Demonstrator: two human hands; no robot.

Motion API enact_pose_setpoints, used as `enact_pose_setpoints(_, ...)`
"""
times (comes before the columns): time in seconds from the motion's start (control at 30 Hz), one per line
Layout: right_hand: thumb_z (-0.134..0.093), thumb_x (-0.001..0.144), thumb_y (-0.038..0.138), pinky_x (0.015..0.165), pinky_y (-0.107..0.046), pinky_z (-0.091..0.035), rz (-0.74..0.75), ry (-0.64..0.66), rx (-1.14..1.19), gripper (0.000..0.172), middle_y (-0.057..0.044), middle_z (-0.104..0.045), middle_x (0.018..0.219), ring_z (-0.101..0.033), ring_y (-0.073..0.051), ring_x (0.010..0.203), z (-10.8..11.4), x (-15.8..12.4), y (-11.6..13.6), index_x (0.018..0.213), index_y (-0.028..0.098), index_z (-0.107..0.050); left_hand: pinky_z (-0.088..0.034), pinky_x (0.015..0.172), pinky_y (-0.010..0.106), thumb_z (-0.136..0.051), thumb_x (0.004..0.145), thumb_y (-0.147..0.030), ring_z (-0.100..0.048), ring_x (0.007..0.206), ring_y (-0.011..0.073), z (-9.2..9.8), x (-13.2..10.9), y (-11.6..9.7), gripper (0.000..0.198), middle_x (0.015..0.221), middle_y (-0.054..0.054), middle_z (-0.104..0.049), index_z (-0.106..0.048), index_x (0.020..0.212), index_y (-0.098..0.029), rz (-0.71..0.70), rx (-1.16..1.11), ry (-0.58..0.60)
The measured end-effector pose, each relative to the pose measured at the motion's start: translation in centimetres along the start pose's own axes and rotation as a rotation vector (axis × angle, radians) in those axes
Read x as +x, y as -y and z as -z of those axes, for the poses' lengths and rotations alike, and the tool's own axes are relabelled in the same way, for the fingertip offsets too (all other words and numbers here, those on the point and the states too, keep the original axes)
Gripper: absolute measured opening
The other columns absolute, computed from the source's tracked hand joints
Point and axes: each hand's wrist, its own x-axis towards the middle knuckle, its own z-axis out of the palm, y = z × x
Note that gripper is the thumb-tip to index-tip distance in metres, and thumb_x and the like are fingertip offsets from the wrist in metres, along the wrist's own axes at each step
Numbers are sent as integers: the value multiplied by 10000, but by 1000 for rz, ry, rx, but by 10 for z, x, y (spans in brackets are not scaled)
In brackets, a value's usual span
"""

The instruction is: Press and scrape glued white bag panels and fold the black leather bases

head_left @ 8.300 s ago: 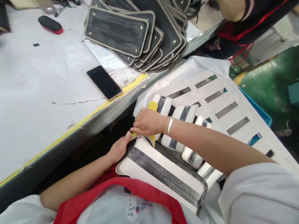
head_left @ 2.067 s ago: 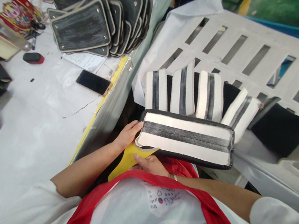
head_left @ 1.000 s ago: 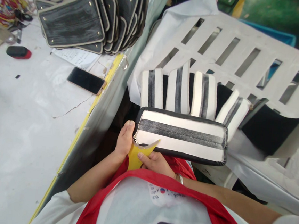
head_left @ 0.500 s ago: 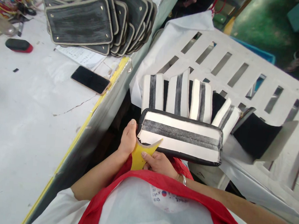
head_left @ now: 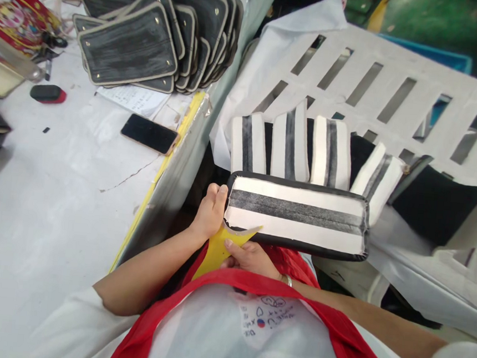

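A long black panel with two white strips (head_left: 297, 215) lies across my lap. My left hand (head_left: 211, 212) grips its left end, fingers curled round the edge. My right hand (head_left: 248, 256) is closed on a yellow plastic scraper (head_left: 220, 245), whose tip is pressed against the panel's lower left corner. Behind it several similar striped panels (head_left: 291, 146) stand in a row against black material.
A slotted white sheet (head_left: 381, 74) covers the rack at the right. On the white table (head_left: 54, 185) at the left are a stack of black panels with pale rims (head_left: 151, 32), a phone (head_left: 149, 134), a printed paper (head_left: 131, 98) and a black and red object (head_left: 47, 94).
Over eight seconds the panel was turned lengthwise on my lap and the scraper went from its far corner to its near left corner. In the last second only small shifts show.
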Motion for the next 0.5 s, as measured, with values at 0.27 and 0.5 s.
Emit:
enact_pose_setpoints(0.27,-615,756,513,631,-322,-509,16,135,50,308,-90,-681,718,-631,-173,593,10,1,-6,728,212,-672,-275,1088,352,-264,948,-443,-372,1286,207,-5,5,-2,521,1343,156,-442,-359,1360,-138,-185,261,122)
enact_pose_setpoints(0.5,-583,725,580,635,-336,-543,216,-3,-78,387,-80,-667,588,-655,-233,617,6,13,-29,552,239,-643,-242,1099,450,-356,930,-391,-298,1338,262,-2,2,-17,510,1430,165,-375,-379,1362,-121,-517,712,161)
